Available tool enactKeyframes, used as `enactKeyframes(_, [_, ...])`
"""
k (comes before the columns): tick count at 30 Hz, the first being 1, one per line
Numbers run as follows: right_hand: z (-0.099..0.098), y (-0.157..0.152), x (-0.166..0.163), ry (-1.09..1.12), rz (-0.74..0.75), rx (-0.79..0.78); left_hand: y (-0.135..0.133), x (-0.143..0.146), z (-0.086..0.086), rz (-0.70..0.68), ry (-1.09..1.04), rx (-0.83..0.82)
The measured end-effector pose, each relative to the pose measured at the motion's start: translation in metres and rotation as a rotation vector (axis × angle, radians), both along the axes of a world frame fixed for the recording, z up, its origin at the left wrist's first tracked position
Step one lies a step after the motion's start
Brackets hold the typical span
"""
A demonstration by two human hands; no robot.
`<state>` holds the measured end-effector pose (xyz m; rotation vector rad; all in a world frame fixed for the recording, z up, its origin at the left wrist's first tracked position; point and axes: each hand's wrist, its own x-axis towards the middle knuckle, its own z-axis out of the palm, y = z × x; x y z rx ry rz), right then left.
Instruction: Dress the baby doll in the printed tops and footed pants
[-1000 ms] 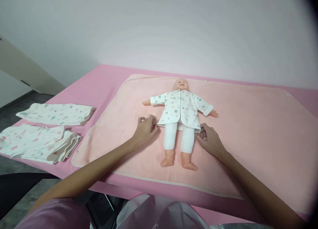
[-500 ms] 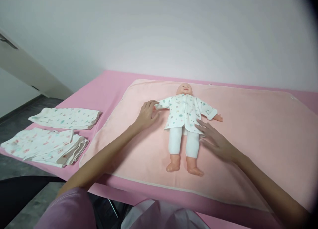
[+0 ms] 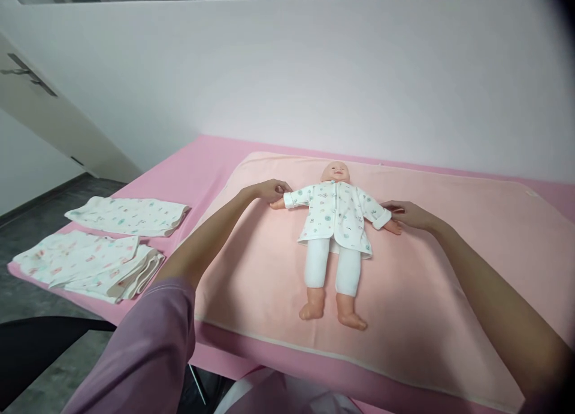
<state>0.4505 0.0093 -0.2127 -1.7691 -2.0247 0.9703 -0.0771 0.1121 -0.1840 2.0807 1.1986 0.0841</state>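
Observation:
A baby doll (image 3: 335, 234) lies on its back on a peach blanket (image 3: 440, 270), arms spread. It wears a printed white jacket and white trousers. My left hand (image 3: 268, 192) is at the doll's left-side sleeve cuff, fingers pinched on the cuff. My right hand (image 3: 406, 214) reaches the other sleeve cuff by the doll's hand, fingers closed on the cuff edge.
The blanket covers a pink table (image 3: 197, 168) against a white wall. Two folded printed garments (image 3: 130, 215) (image 3: 90, 265) lie at the table's left end. A dark chair (image 3: 40, 354) stands at the lower left, beside the table's front edge.
Both hands left the jacket hem at the doll's hips and moved up and outward to the sleeve cuffs. The view has tilted up.

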Motion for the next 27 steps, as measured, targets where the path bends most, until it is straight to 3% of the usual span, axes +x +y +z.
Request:
enactKeyframes(5, [0.013,-0.006,-0.001,0.205,0.064,-0.154,0.006,-0.006,-0.01,-0.014,-0.088,-0.073])
enactKeyframes(9, [0.002,-0.016,-0.005,0.284,0.036,-0.127,0.004,-0.002,-0.017,0.023,-0.14,0.013])
enactKeyframes(14, [-0.024,-0.012,-0.004,0.225,-0.08,0.063,0.002,-0.002,-0.024,0.063,-0.207,0.14])
enactKeyframes(18, [-0.032,-0.004,0.003,-0.089,-0.139,0.492,-0.004,-0.014,-0.033,0.181,-0.219,0.277])
enactKeyframes(20, [-0.031,-0.002,0.005,-0.204,-0.139,0.618,-0.007,-0.021,-0.034,0.218,-0.184,0.34])
enactKeyframes(27, [-0.013,-0.025,-0.023,-0.209,-0.06,0.512,-0.021,-0.018,-0.023,0.154,-0.017,0.51])
